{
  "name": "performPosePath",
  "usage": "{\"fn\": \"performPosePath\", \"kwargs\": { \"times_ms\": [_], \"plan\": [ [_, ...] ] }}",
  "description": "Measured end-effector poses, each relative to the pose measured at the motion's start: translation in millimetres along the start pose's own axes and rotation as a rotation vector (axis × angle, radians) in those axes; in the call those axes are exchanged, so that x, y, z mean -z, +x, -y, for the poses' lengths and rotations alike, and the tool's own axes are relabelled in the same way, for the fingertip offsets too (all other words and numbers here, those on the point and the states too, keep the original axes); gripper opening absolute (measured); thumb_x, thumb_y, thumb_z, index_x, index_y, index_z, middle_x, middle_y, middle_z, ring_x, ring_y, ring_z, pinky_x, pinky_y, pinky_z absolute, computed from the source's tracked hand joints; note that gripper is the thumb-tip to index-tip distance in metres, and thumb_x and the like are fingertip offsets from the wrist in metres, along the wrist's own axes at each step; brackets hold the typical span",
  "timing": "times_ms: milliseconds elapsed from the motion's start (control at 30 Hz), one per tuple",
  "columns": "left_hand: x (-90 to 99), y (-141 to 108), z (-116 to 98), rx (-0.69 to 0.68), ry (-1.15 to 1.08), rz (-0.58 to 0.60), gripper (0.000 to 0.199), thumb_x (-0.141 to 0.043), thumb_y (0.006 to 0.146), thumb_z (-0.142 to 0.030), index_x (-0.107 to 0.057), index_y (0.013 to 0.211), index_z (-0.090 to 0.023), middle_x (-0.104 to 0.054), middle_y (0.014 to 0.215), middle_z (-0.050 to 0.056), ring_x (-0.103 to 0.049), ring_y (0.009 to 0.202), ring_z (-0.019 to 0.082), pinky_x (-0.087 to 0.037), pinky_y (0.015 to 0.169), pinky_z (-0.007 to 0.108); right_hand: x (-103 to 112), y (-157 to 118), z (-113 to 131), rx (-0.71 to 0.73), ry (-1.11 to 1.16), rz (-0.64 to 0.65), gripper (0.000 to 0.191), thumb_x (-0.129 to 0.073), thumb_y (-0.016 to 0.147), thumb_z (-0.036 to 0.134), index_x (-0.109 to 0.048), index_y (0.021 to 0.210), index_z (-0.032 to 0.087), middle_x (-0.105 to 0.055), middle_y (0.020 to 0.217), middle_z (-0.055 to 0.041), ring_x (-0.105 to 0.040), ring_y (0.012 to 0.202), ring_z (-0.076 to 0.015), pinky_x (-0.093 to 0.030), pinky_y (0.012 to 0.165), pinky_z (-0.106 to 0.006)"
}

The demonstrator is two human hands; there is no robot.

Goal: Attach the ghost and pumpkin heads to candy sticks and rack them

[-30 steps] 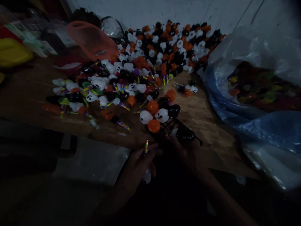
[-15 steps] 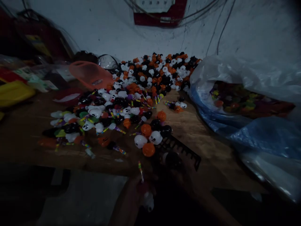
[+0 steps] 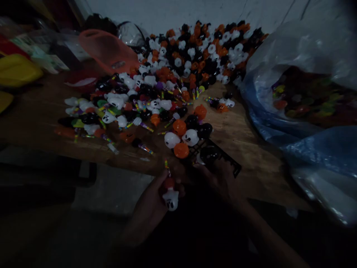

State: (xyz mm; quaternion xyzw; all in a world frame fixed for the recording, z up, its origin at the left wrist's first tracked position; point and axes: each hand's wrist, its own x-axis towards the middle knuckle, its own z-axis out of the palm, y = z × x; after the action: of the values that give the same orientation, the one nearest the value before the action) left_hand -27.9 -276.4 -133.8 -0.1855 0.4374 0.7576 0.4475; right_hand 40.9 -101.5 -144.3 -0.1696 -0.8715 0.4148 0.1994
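My left hand, near the table's front edge, is closed around a candy toy with a white ghost head, a red cap and a thin colourful candy-filled tube pointing up. My right hand is closed at a round black topper, with a small white piece by its fingertips; dim light blurs the details. Beneath it lies a black slotted rack. Several round heads, among them an orange pumpkin and a white ghost, cluster at the rack's left end.
Finished-looking candy toys lie in a heap to the left. Behind them rises a large pile of loose toppers against the wall. An orange plastic scoop lies back left. To the right sits a clear-and-blue plastic bag of colourful pieces.
The view has tilted down, so the table sits higher in the picture. My left hand has raised the ghost toy and its face shows more clearly. My right hand stays by the rack.
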Motion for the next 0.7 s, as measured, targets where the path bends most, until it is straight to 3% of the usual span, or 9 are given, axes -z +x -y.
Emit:
{"fn": "performPosePath", "kwargs": {
  "times_ms": [133, 300, 500, 567, 700],
  "plan": [
    [-0.6, 2.0, 0.9, -0.004, -0.012, 0.043, 0.019, -0.054, 0.086, -0.035, -0.056, 0.093, -0.018, -0.061, 0.081, 0.003, -0.058, 0.062, 0.016, -0.048, 0.063, 0.032, -1.0, 0.6, 1.5, -0.058, 0.009, -0.041, 0.017, -0.065, 0.08, 0.034, -0.068, 0.077, 0.018, -0.067, 0.07, -0.0011, -0.062, 0.062, -0.0173, -0.045, 0.056, -0.025],
    [-1.9, 0.0, -1.6, -0.023, -0.014, 0.094, 0.025, -0.047, 0.09, -0.037, -0.056, 0.1, -0.016, -0.061, 0.089, 0.006, -0.058, 0.065, 0.016, -0.046, 0.061, 0.029, -3.6, -1.4, -5.7, 0.158, -0.068, -0.032, 0.009, -0.065, 0.08, 0.028, -0.068, 0.081, 0.02, -0.068, 0.078, -0.0006, -0.062, 0.069, -0.0166, -0.046, 0.064, -0.026],
    [1.7, 0.6, -6.0, -0.009, -0.16, 0.237, 0.028, -0.038, 0.093, -0.033, -0.058, 0.105, -0.016, -0.061, 0.107, 0.009, -0.06, 0.085, 0.019, -0.05, 0.071, 0.031, -2.8, -4.0, -8.3, 0.261, -0.203, 0.012, 0.008, -0.063, 0.08, 0.023, -0.063, 0.075, 0.018, -0.064, 0.073, -0.0028, -0.059, 0.066, -0.0155, -0.044, 0.061, -0.025],
    [4.3, 0.4, -5.4, 0.016, -0.17, 0.271, 0.03, -0.037, 0.094, -0.033, -0.058, 0.108, -0.015, -0.061, 0.109, 0.011, -0.06, 0.087, 0.02, -0.05, 0.074, 0.033, -2.6, -2.2, -5.1, 0.235, -0.191, 0.057, 0.012, -0.061, 0.082, 0.025, -0.063, 0.073, 0.017, -0.063, 0.069, -0.0029, -0.058, 0.062, -0.0147, -0.043, 0.058, -0.024],
    [5.7, -2.4, -4.0, 0.036, -0.173, 0.263, 0.029, -0.04, 0.091, -0.029, -0.058, 0.109, -0.015, -0.062, 0.111, 0.012, -0.061, 0.088, 0.022, -0.05, 0.077, 0.038, -3.1, 2.0, -2.2, 0.038, -0.119, 0.052, 0.024, -0.061, 0.083, 0.038, -0.066, 0.076, 0.016, -0.064, 0.066, -0.0022, -0.058, 0.057, -0.0149, -0.041, 0.05, -0.024]
  ]
}}
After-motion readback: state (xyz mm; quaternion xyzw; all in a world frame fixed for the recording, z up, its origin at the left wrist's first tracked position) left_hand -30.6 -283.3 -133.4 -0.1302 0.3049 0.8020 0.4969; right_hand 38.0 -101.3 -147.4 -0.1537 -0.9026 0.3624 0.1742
